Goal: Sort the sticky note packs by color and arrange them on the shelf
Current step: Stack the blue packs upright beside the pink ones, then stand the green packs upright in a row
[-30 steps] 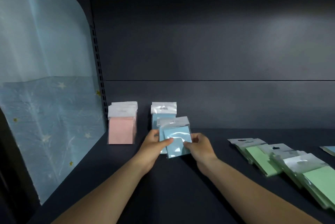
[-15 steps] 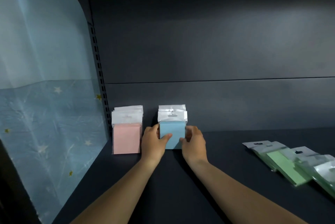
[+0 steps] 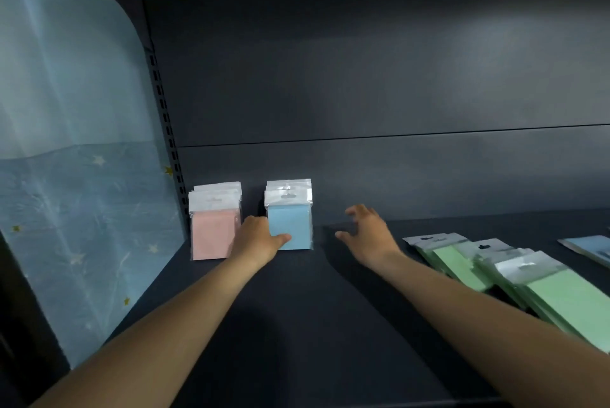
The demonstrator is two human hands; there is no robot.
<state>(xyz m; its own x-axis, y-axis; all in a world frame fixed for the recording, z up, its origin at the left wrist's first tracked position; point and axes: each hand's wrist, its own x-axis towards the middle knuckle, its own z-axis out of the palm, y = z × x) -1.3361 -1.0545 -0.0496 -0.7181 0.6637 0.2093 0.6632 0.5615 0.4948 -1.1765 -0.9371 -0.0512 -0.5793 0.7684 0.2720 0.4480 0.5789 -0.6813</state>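
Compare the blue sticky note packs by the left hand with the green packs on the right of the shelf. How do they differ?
The blue packs stand upright in a tidy row against the back panel; the green packs lie flat, fanned and overlapping. The left hand touches the blue packs; no hand touches the green ones, and the right hand hovers open between the two. Both have clear sleeves with silvery hang-tab headers.

dim, soft blur (edges bowed), faint glare
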